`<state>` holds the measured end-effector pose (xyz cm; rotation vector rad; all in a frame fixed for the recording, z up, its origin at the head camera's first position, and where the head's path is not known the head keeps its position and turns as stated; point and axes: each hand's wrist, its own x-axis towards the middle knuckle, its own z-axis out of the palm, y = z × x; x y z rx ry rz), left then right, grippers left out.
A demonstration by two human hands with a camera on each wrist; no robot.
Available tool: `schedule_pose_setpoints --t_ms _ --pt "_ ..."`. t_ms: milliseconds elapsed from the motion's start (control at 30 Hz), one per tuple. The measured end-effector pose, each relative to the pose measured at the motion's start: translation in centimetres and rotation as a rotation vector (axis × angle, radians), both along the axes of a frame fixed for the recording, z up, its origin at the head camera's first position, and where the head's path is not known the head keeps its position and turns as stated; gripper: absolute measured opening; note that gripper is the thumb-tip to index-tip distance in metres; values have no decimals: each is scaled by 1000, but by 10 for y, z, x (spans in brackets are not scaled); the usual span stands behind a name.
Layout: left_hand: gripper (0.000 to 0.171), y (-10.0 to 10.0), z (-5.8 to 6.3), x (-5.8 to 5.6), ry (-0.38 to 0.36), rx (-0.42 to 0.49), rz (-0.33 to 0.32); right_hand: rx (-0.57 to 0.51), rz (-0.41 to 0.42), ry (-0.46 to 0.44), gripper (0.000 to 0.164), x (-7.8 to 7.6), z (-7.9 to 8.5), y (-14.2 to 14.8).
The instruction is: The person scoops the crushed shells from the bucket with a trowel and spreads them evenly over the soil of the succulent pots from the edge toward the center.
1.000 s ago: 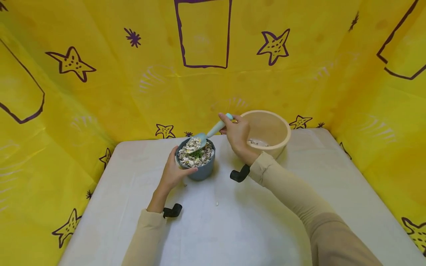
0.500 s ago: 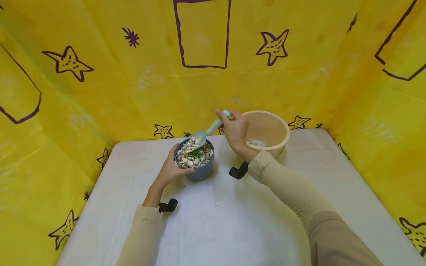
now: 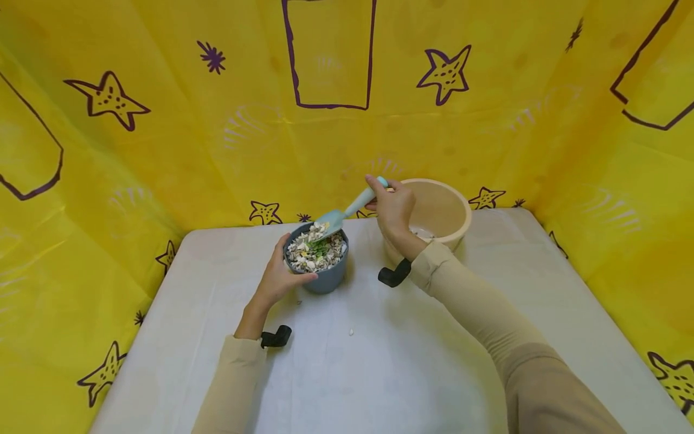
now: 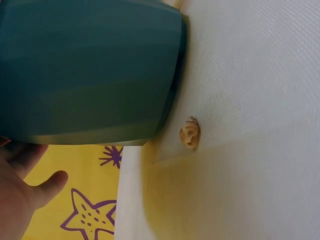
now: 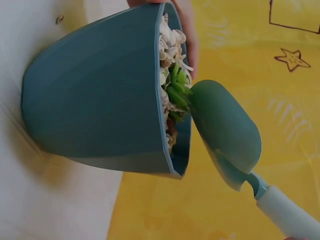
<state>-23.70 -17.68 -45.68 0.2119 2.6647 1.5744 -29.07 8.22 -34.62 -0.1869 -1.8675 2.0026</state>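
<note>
A blue-grey flower pot (image 3: 326, 283) stands upright on the table, full of small white and brown shells (image 3: 303, 258) around a green succulent (image 5: 176, 95). My left hand (image 3: 278, 278) grips the pot at its left side, thumb along the front near the rim. With its fingers around the handle, my right hand (image 3: 396, 210) holds a light blue garden trowel (image 3: 332, 223). The trowel's blade slopes down over the pot's far right rim, with some shells at its tip. In the right wrist view the blade (image 5: 227, 127) touches or overlaps the succulent's leaves.
Behind my right hand stands a wide beige pot (image 3: 441, 211) with a few shells at its bottom. A loose shell (image 4: 190, 133) lies on the white tablecloth (image 3: 379, 374) near the flower pot, and another small white one (image 3: 351, 332) lies nearer. Yellow patterned cloth (image 3: 336, 144) hangs around the table.
The trowel and my right hand have shifted to the right. Fewer shells lie on the blade, and more of its surface shows. My left hand stays on the flower pot.
</note>
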Motion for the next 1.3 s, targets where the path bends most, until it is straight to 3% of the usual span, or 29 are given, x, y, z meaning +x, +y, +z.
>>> schedule_pose_setpoints --t_ms 233,633,800,1133,1300 --pt "124 0 -1 1 -11 2 3 6 -26 9 36 -2 3 4" --pt "124 0 0 1 -15 1 -1 125 -21 175 36 7 5 -5" --pt "125 -1 -1 1 -15 -3 -2 181 -18 199 37 9 4 -10" --pt "124 0 -2 0 -1 3 -14 165 -55 207 37 8 4 -8" --pt "123 0 -2 1 1 10 -20 160 -28 253 36 10 2 -10"
